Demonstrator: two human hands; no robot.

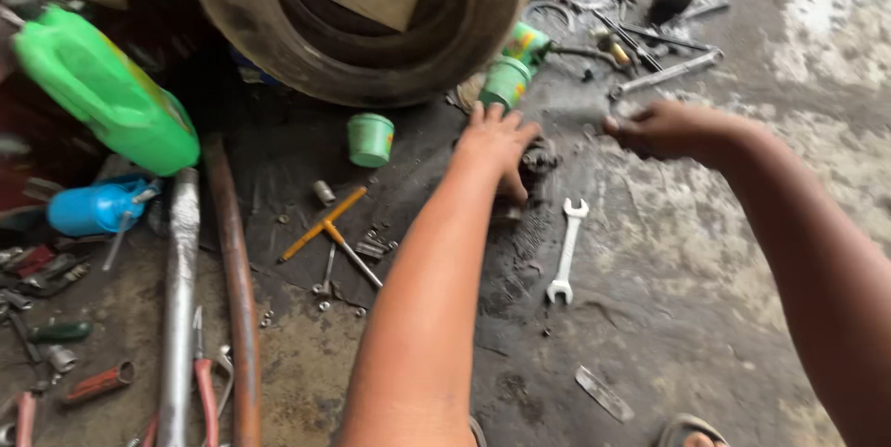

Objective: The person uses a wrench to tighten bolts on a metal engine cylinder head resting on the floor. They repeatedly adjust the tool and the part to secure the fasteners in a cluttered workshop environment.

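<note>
A tyre [371,29] and green tubs [506,80] lie far of my left hand [497,145], curled on a dark metal part [538,161]; a spanner [566,250] lies near. My right hand [664,129] is closed, contents unclear.

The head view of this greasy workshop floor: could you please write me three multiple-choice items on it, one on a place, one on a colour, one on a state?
1. Where does the silver double-ended open spanner lie?
A. On the bare floor right of the left forearm
B. Inside the tyre
C. On the green jug

2. What colour is the small round plastic cup below the worn rubber tyre?
A. Red
B. Green
C. White

3. What is the left hand doing?
A. Resting on a dark metal part
B. Gripping pliers
C. Lifted clear

Answers: 1 A, it lies flat on the floor; 2 B, plainly green; 3 A, fingers curl onto it.
</note>
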